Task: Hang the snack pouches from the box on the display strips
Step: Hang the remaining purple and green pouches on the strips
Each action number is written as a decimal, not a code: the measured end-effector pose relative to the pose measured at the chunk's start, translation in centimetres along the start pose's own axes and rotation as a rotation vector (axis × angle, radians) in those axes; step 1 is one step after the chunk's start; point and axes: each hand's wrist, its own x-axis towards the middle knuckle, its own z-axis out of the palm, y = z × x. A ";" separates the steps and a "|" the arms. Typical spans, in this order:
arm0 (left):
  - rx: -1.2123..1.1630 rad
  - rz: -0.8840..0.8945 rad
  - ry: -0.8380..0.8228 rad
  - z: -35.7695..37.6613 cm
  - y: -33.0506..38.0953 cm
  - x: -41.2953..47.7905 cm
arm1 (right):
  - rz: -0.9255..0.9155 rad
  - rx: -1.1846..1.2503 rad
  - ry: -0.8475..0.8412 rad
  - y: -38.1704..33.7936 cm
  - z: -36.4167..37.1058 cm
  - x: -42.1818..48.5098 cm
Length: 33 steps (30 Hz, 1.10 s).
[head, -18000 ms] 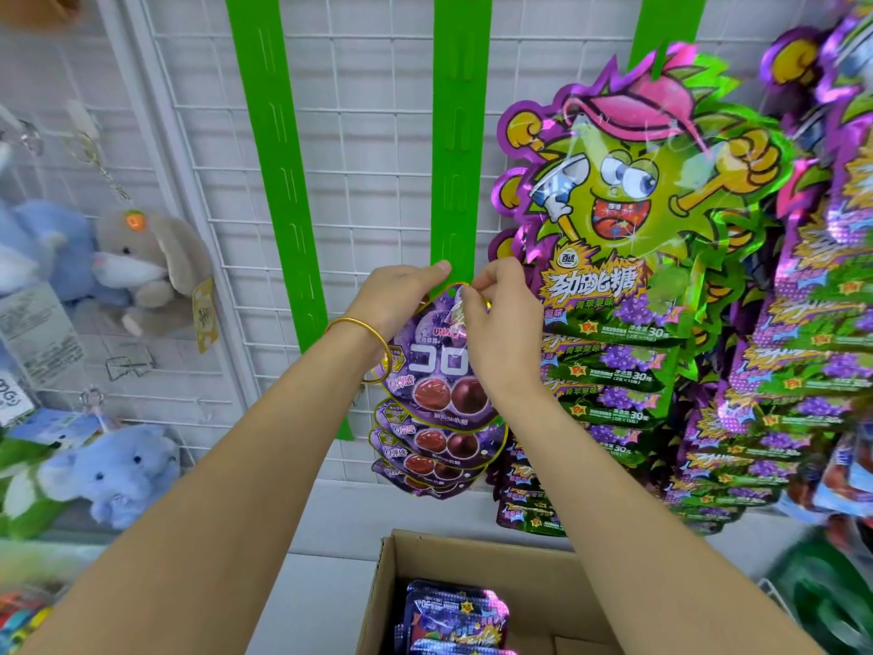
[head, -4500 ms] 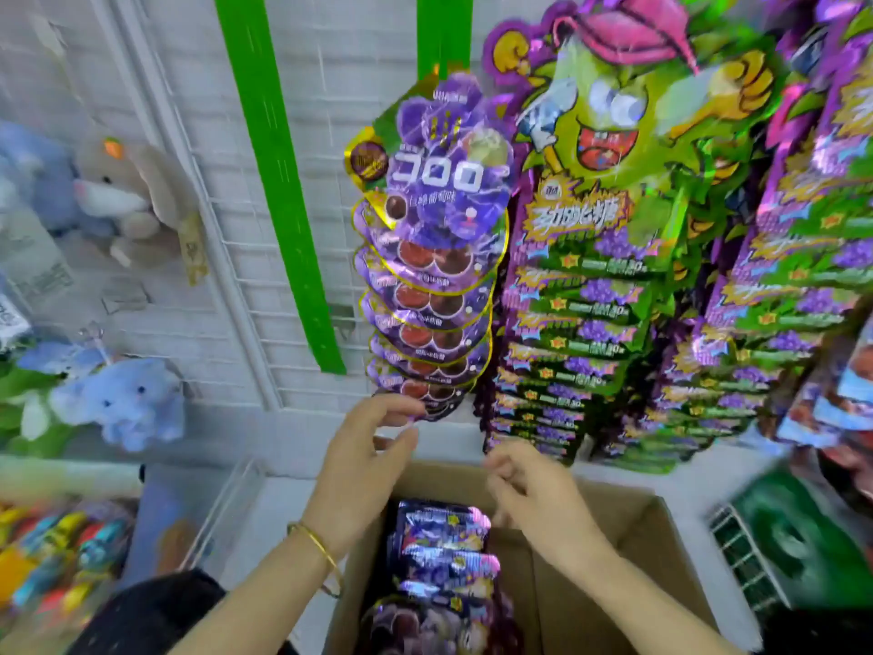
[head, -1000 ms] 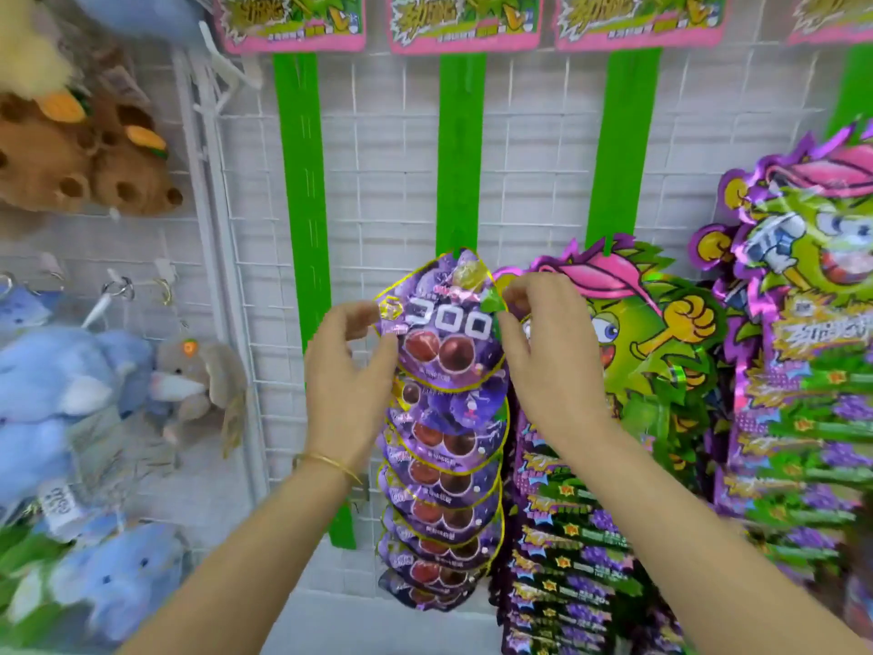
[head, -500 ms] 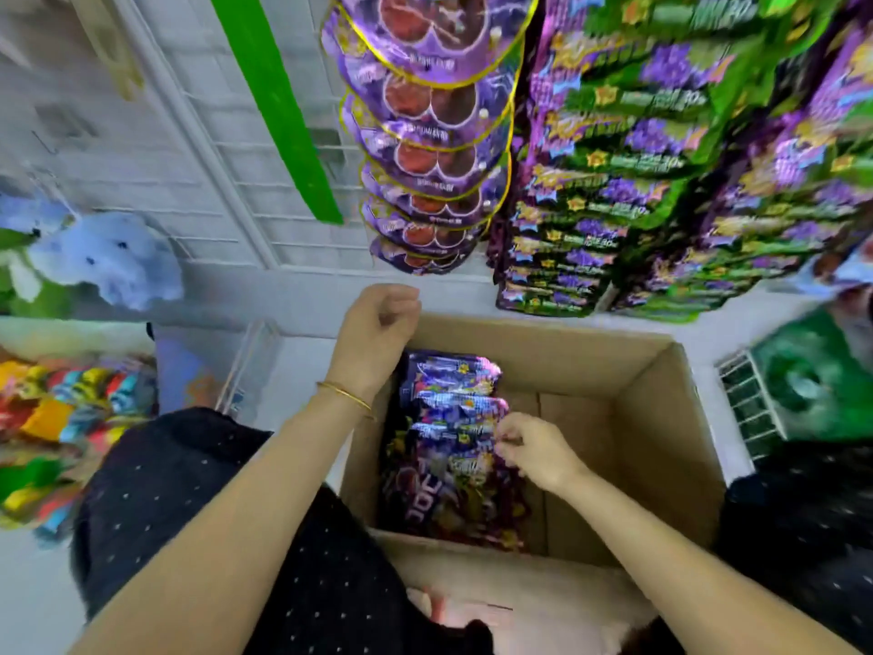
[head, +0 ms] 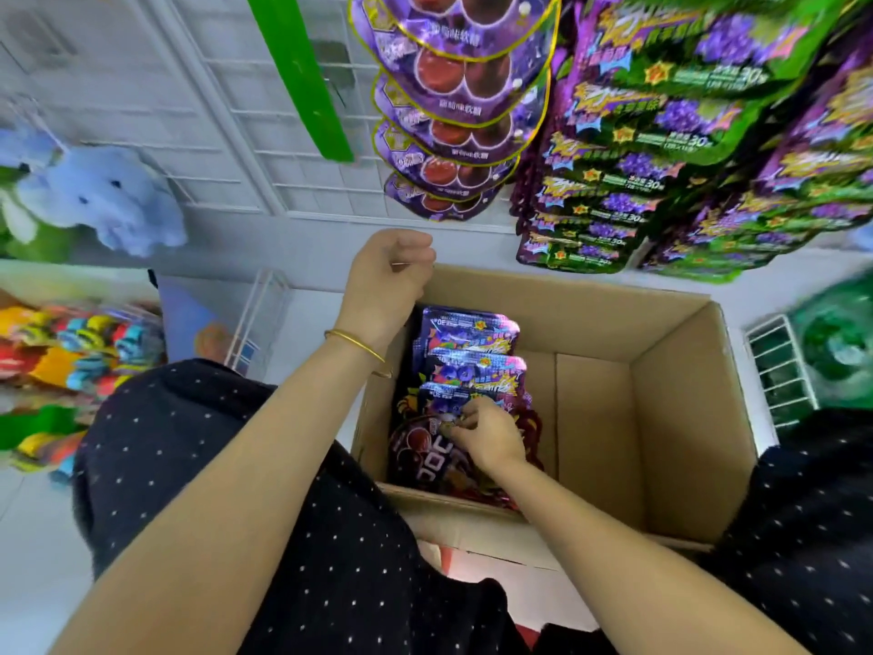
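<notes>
Slid a little left across the stack in the last half-second, your right hand point(head: 486, 434) now pinches the top edge of a dark gummy pouch point(head: 425, 458) at the near left of the box point(head: 661, 418).

Light, soft and glossy, the pouch will likely flex and slip, so that stiffer sealed top edge looks the best hold. Farther in, more pouches point(head: 467, 342) overlap toward the far wall. Your left hand point(head: 387, 271), clenched on nothing, hovers over the far-left rim. Beyond, hung purple pouches point(head: 453, 134) cascade beside a bare green strip point(head: 302, 78) on their left.
</notes>
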 end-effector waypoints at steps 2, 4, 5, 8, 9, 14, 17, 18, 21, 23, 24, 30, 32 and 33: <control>0.005 -0.007 -0.002 0.0 0.1 -0.1 | 0.008 -0.122 0.002 -0.2 0.4 0.3; 0.008 -0.009 -0.004 0.0 0.0 -0.1 | -0.038 -0.213 -0.008 -0.5 0.5 0.0; 0.011 -0.013 -0.007 -0.1 -0.1 -0.1 | -0.083 -0.209 -0.012 -0.7 0.4 -0.2; 0.025 -0.039 -0.058 -0.2 -0.3 0.1 | -0.274 0.014 -0.061 -1.9 -2.3 -0.5; 0.039 -0.045 -0.103 -0.2 -0.3 0.1 | -0.325 0.098 -0.082 -2.5 -3.8 -0.5; 0.343 0.042 -0.516 0.0 -0.8 -0.7 | -0.432 0.317 -0.085 -6.7 -12.8 -1.9; 0.422 0.151 -0.529 0.8 -0.7 -1.2 | -0.470 0.397 -0.050 -9.0 -16.7 -3.0; 0.399 0.175 -0.486 1.0 -0.6 -1.1 | -0.472 0.402 -0.038 -9.6 -17.7 -3.2; 0.194 0.154 -0.343 0.9 0.1 -1.3 | -0.398 0.464 0.006 -10.0 -20.0 -3.0; 0.053 0.126 -0.251 0.5 0.9 -1.4 | -0.316 0.627 -0.024 -9.6 -21.4 -3.3; -0.037 0.094 -0.220 0.3 1.5 -1.5 | -0.303 0.711 -0.059 -9.4 -21.9 -3.6; -0.258 0.085 -0.120 -0.2 7.0 -0.9 | -0.486 0.840 0.029 -13.5 -23.3 -5.4; -0.280 0.118 -0.153 -0.7 9.7 -0.6 | -0.573 0.814 0.185 -15.8 -24.9 -5.9; -0.274 0.166 -0.146 -1.2 11.5 -0.3 | -0.640 0.740 0.260 -17.1 -25.9 -6.4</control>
